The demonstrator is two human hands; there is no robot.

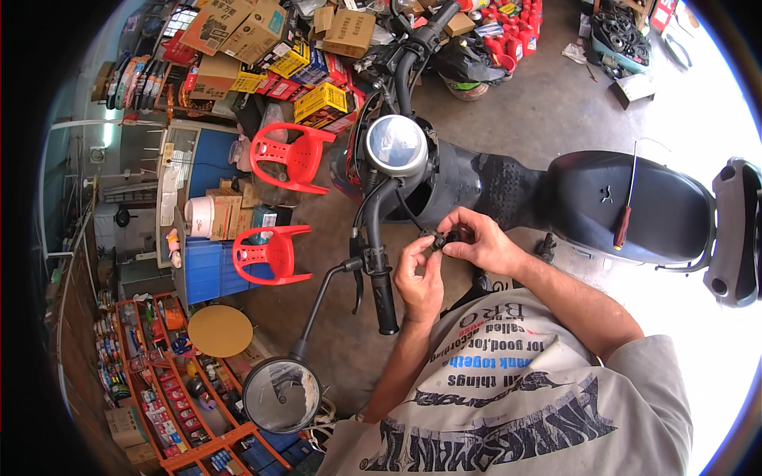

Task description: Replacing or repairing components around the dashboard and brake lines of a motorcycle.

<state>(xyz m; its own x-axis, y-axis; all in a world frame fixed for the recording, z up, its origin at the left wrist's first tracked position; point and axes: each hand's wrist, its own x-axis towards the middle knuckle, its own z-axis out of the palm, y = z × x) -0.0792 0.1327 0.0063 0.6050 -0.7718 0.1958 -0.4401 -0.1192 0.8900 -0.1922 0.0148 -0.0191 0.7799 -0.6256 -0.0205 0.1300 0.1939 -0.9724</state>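
Observation:
Both my hands meet beside the scooter's front, over a small black part (pixel 440 239) that looks like a connector or switch. My left hand (pixel 419 284) pinches it from the left with thumb and fingertips. From the right, my right hand (pixel 481 243) closes thumb and index finger on the same part. A dark cable (pixel 406 208) runs from below the round headlamp-like gauge (pixel 396 143) toward my fingers. Fingertips hide much of the part. Left of my hands is the handlebar's black grip (pixel 384 301) with its lever.
A screwdriver (pixel 625 214) with a reddish handle lies across the scooter's black seat (pixel 675 206). A round mirror (pixel 283 394) sticks out at lower left. Two red plastic chairs (pixel 298 159), stacked cartons (pixel 349 32) and an orange parts shelf (pixel 178 397) stand around.

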